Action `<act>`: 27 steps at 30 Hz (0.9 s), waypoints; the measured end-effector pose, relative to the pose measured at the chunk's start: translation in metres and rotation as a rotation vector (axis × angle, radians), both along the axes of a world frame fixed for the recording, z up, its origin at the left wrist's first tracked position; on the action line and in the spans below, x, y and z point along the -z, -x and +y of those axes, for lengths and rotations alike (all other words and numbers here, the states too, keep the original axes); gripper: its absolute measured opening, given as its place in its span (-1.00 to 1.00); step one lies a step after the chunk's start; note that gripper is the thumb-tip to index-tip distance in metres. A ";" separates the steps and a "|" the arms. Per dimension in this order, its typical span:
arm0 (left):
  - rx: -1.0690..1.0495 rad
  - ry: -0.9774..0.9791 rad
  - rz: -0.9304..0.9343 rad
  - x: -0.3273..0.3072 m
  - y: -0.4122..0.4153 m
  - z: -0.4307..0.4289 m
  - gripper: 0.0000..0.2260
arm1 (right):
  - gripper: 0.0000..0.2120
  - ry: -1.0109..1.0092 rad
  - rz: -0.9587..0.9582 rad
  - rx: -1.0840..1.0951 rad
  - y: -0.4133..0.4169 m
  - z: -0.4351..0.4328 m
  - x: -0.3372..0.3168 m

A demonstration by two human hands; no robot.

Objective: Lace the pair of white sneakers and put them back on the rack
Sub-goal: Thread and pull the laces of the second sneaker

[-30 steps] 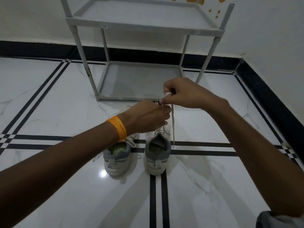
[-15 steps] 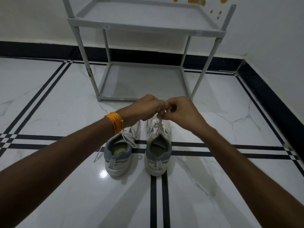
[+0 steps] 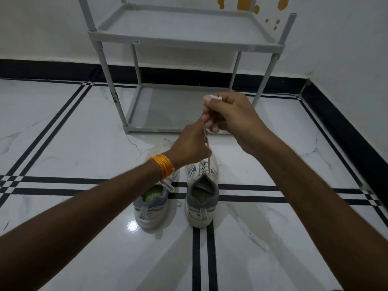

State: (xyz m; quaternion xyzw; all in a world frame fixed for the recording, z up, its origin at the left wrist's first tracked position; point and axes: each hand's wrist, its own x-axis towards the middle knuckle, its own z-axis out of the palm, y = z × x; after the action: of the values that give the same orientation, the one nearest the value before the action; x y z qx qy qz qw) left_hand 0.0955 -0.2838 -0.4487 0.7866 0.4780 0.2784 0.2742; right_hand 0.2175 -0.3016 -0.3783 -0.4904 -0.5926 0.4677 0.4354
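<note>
Raised since half a second ago: right hand (image 3: 228, 114), up from beside the left hand to a point over the front rail of the rack (image 3: 189, 44).

Right grip: closed on the lace (image 3: 204, 131), pinched at thumb and fingertips; lace drawn taut, running down to the right sneaker (image 3: 202, 185).

Left hand (image 3: 189, 145): lower, just in front of the rack, closed at the shoe's upper eyelets; whether it pinches the lace or only steadies the tongue cannot be told. Orange band (image 3: 162, 165) on that wrist.

Right sneaker: on the floor (image 3: 63, 133), in front of the rack, heel toward the camera, lacing visible.

Left sneaker (image 3: 153, 204): touching or just beside it, farther from the rack's right leg; lace loose.

Reading: slack is being pulled through, lacing unfinished. Rack shelves bare; neither shoe returned yet.
</note>
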 end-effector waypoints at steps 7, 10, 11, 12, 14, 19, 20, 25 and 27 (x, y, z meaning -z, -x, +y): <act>-0.062 -0.540 0.206 0.025 0.011 -0.006 -0.78 | -0.83 0.426 0.666 0.306 -0.021 0.024 0.042; 0.118 -0.696 0.276 0.033 0.017 -0.006 -0.85 | -0.89 0.624 0.703 0.362 -0.017 0.031 0.076; 0.106 -0.644 0.253 0.033 0.016 -0.007 -0.90 | -0.91 0.660 0.677 0.364 -0.015 0.031 0.085; 0.063 -0.543 0.212 0.030 0.014 -0.008 -0.95 | -0.92 0.682 0.651 0.356 -0.014 0.032 0.093; -0.072 -0.099 0.051 0.019 0.009 -0.006 -0.92 | -0.95 0.708 0.531 0.282 -0.013 0.027 0.097; -0.108 0.970 -0.464 -0.005 0.008 0.006 -0.82 | -0.73 0.445 -0.052 0.194 -0.016 0.006 0.084; -0.108 0.979 -0.509 -0.005 0.008 0.007 -0.80 | -0.70 0.355 -0.072 0.203 -0.016 0.002 0.076; -0.094 1.007 -0.650 0.006 0.010 0.012 -0.76 | -0.73 0.247 -0.263 0.024 -0.018 -0.014 0.055; -0.091 1.024 -0.672 0.007 0.011 0.012 -0.76 | -0.75 0.278 -0.291 0.032 -0.020 -0.015 0.056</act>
State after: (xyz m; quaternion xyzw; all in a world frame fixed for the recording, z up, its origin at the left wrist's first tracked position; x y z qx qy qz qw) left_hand 0.0846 -0.2716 -0.4558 0.4030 0.4716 0.2577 0.7408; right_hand 0.2377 -0.3162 -0.4346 -0.6175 -0.5713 0.4622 0.2804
